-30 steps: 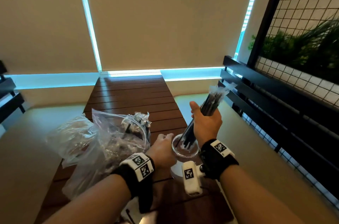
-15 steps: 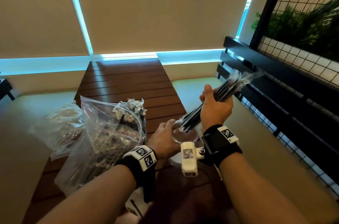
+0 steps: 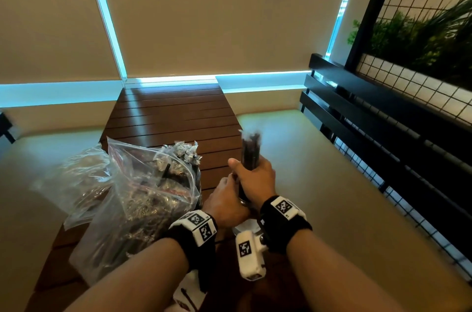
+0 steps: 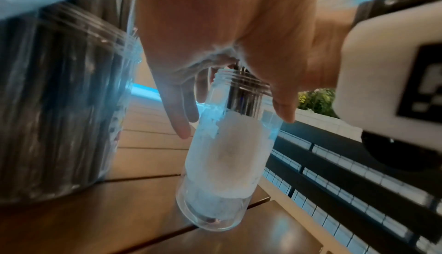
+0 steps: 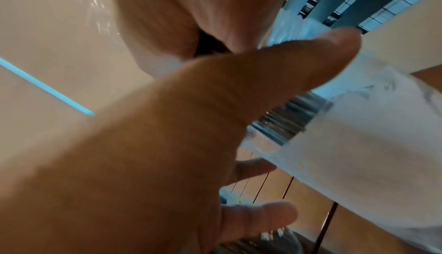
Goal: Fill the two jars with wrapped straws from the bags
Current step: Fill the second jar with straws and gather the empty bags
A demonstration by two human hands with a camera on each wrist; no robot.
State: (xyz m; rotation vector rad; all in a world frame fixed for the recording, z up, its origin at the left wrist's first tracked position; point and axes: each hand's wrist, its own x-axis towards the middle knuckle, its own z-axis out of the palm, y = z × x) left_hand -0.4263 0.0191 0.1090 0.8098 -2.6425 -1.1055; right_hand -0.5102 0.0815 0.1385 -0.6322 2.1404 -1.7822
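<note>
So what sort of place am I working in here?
Probably a café or restaurant seating nook, though I can't be sure: a slatted wooden table flanked by cushioned benches, roller blinds over the windows, and a black wire-grid partition with greenery behind it.

Café booth, slatted table (image 3: 173, 117), cushioned benches (image 3: 319, 163)

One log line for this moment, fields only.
left hand: steadies clear plastic jar | right hand: grip on black wrapped straw bundle, entering jar mouth | clear plastic bags: beside
</note>
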